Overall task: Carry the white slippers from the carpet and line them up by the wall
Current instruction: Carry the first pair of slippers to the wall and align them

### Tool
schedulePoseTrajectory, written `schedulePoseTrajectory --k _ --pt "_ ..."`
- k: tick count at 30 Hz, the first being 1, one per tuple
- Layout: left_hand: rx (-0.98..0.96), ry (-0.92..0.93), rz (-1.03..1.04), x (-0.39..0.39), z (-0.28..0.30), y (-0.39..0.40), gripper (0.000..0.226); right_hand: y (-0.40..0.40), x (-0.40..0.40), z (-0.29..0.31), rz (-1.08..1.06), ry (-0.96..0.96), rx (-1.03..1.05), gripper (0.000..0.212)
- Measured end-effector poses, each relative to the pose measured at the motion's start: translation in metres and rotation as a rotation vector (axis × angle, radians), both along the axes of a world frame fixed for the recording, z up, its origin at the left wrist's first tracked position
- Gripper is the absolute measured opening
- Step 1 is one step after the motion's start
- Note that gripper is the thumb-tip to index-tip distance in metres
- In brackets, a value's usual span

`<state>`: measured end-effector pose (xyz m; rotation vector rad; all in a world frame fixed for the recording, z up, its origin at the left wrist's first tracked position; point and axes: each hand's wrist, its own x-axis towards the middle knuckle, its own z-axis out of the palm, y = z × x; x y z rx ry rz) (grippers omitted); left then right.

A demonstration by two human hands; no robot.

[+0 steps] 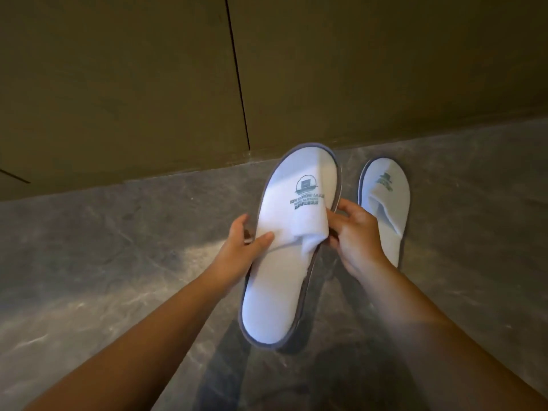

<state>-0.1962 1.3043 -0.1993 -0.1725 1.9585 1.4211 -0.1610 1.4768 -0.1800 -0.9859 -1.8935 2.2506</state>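
Note:
A white slipper (284, 262) with a grey rim and a green logo on its strap hangs in the air in front of me, toe toward the wall. My left hand (237, 250) grips its left edge with the thumb on the strap. My right hand (358, 235) holds its right edge at the strap. A second white slipper (385, 203) lies flat on the floor just right of the held one, toe near the wall (355, 69).
The floor (118, 247) is grey marble tile. The olive-brown wall panels meet it along a line across the view, with a dark vertical seam (237, 72) left of the slippers. My shadow falls on the floor below the held slipper.

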Motion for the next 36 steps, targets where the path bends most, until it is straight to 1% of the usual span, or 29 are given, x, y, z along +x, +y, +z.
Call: schedulePoseTrajectory --k 1,3,5,6,7,10,13,14,16,18,19,20,22,25,27,30,36 --pt "0.059 -0.064 0.039 0.001 -0.002 -0.002 0.051 -0.005 -0.003 -0.001 0.019 0.000 -0.032 0.016" --pt "0.109 -0.112 0.142 0.003 -0.007 -0.007 0.035 -0.013 -0.009 -0.005 0.043 -0.003 -0.088 0.017" --pt "0.083 -0.108 0.242 0.000 -0.011 -0.015 0.028 -0.020 -0.013 -0.012 0.033 -0.044 -0.105 0.016" --pt "0.051 -0.107 0.273 -0.002 -0.014 -0.021 0.029 -0.024 -0.014 -0.017 0.034 -0.079 -0.086 0.013" --pt "0.008 -0.112 0.292 -0.005 -0.018 -0.027 0.031 -0.028 -0.014 -0.025 0.047 -0.116 -0.050 0.011" --pt "-0.126 -0.104 0.328 -0.016 -0.033 -0.049 0.038 -0.041 -0.009 -0.053 0.124 -0.197 0.094 0.023" --pt "-0.221 -0.068 0.372 -0.026 -0.051 -0.065 0.037 -0.051 -0.002 -0.080 0.293 -0.232 0.325 0.035" --pt "-0.255 -0.060 0.379 -0.029 -0.057 -0.069 0.043 -0.053 0.000 -0.088 0.351 -0.232 0.420 0.040" --pt "-0.365 0.002 0.302 -0.028 -0.069 -0.076 0.060 -0.058 0.008 -0.100 0.470 -0.228 0.637 0.050" --pt "-0.553 0.128 0.150 -0.020 -0.074 -0.080 0.076 -0.063 0.014 -0.108 0.636 -0.267 0.844 0.059" --pt "-0.618 0.178 0.084 -0.014 -0.075 -0.080 0.084 -0.066 0.018 -0.111 0.710 -0.296 0.914 0.064" --pt "-0.646 0.205 0.026 -0.007 -0.075 -0.081 0.093 -0.068 0.020 -0.113 0.754 -0.319 0.949 0.069" --pt "-0.655 0.249 -0.107 0.008 -0.079 -0.080 0.107 -0.071 0.022 -0.116 0.774 -0.340 0.971 0.077" --pt "-0.702 0.312 -0.271 0.024 -0.088 -0.075 0.112 -0.072 0.022 -0.121 0.780 -0.342 0.987 0.081" --pt "-0.751 0.321 -0.285 0.029 -0.094 -0.068 0.112 -0.072 0.024 -0.123 0.774 -0.342 0.986 0.082" --pt "-0.796 0.327 -0.226 0.029 -0.098 -0.060 0.110 -0.072 0.024 -0.124 0.775 -0.336 0.989 0.082" --pt "-0.774 0.292 -0.111 0.018 -0.096 -0.059 0.109 -0.069 0.023 -0.122 0.768 -0.318 0.959 0.079"
